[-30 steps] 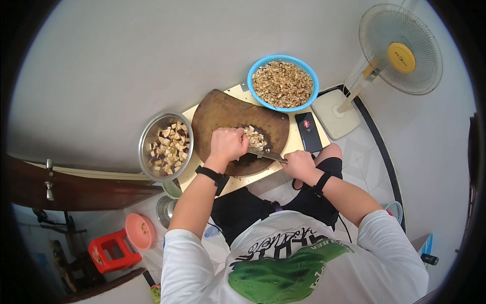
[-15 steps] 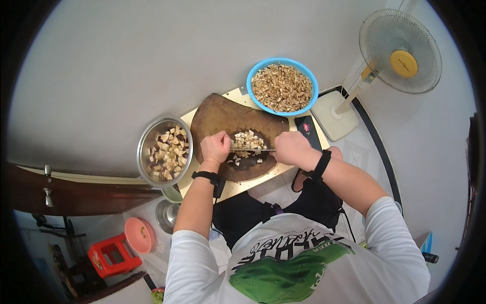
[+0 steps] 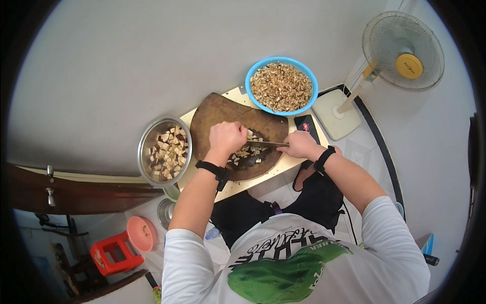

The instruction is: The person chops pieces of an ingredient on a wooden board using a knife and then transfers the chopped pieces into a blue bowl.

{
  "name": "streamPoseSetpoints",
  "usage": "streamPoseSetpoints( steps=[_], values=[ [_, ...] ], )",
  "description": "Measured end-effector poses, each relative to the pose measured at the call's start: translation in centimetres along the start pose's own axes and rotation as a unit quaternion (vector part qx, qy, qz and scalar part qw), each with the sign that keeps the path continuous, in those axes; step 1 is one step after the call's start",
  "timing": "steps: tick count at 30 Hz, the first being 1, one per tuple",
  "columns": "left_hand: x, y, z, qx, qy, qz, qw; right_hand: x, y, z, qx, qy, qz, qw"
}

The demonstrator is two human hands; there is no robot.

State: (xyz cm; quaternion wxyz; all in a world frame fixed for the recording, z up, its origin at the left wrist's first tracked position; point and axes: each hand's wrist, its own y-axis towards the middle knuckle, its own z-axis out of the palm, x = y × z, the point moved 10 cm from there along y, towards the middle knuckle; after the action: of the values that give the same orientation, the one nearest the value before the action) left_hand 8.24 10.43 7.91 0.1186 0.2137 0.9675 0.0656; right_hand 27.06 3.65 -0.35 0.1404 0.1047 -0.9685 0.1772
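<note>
A knife [image 3: 267, 144] spans the gap between my two hands over a worn brown wooden chopping board [image 3: 215, 107]. Its handle is in my right hand [image 3: 301, 145], closed round it near the board's right edge. My left hand [image 3: 228, 137] is closed at the blade's other end, its fingertips hidden behind the fist. Under and around the blade lie small chopped pale pieces [image 3: 248, 152], partly covered by the left hand and the knife. The kind of food cannot be made out for certain.
Left of the board, a metal bowl [image 3: 143, 161] holds pale chunks with purple skin. Beyond the board, a blue basin [image 3: 315, 83] is full of chopped bits. A dark phone-like device [image 3: 313, 133] lies at right, near a standing fan [image 3: 405, 50]. A red stool [image 3: 132, 262] and pink basin [image 3: 134, 238] stand lower left.
My left hand has moved right and away from me, over part of the chopped pieces. The knife and my right hand have shifted right, and more of the blade's right end shows.
</note>
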Motion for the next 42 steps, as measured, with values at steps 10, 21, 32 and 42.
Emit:
streamPoseSetpoints(
  steps=[10, 21, 32, 42],
  values=[
    [1.2, 1.5, 1.6, 0.017, 0.016, -0.003, 1.0, 0.7, -0.5, 0.0, -0.014, 0.018, 0.038, 0.999],
    [8.6, -0.1, 4.2, -0.037, -0.144, -0.045, 0.988, 7.0, 0.8, -5.4, -0.002, -0.082, 0.005, 0.997],
    [3.8, 1.4, 2.8, 0.036, -0.006, -0.067, 0.997, 0.9, 1.8, -1.0, 0.011, -0.032, 0.022, 0.999],
    [0.6, -0.7, 0.1, 0.023, 0.018, -0.058, 0.998, 0.2, 1.7, -1.5, -0.015, -0.03, -0.055, 0.998]
  ],
)
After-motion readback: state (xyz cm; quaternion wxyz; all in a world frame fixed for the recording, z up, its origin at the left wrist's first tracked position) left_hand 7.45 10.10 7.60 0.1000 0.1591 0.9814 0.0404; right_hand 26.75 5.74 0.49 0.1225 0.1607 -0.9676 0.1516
